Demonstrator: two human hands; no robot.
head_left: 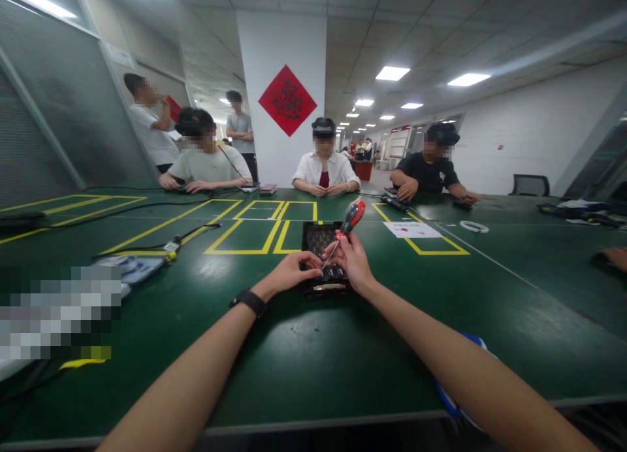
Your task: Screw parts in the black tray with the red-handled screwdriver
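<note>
My right hand (353,261) is closed round a red-and-black handled screwdriver (349,223), held tilted with the handle up and to the right and the metal shaft pointing down-left. My left hand (292,272) pinches at the tip of the shaft with its fingers together. Both hands hover over a black tray (313,233) holding several small tool bits, set on the green table (304,347). A black watch sits on my left wrist.
Yellow tape rectangles (255,233) mark the table beyond the tray. A white paper sheet (411,229) and a roll of tape (473,226) lie to the right. Cables and a bagged item (132,266) lie left. Three people sit at the far edge; two stand behind.
</note>
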